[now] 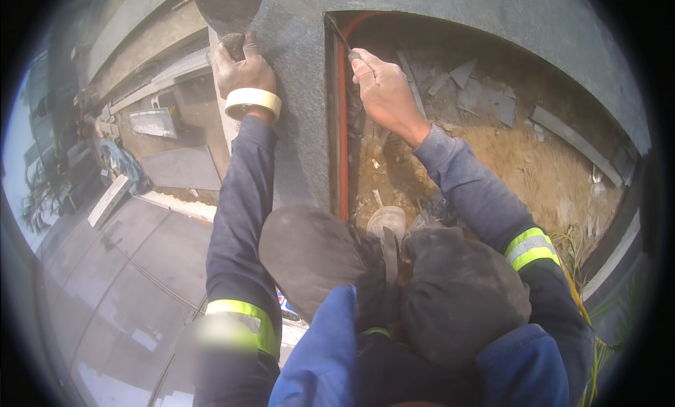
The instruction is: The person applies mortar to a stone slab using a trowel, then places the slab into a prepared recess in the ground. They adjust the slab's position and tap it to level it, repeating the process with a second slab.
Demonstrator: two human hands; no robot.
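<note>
A roll of cream masking tape [253, 103] sits around my left wrist like a bracelet. My left hand [246, 71] is closed round the short handle of a trowel [228, 6] with a dark, broad blade, above the grey stone ledge [295, 112]. My right hand [383, 87] grips a slim, thin-bladed tool [342, 38]. Its narrow blade reaches to the inner corner of the ledge, beside an orange-red strip [343, 140] along the inner edge. The tool's exact kind is unclear, as my fingers cover most of its handle.
Inside the ledge lies sandy soil [506, 161] with broken slab pieces [485, 101] and a long offcut [576, 143]. Large grey paving tiles [126, 301] cover the ground at left, near loose slabs [183, 168]. Green leaves [612, 330] stand at lower right. My knees are close to the ledge.
</note>
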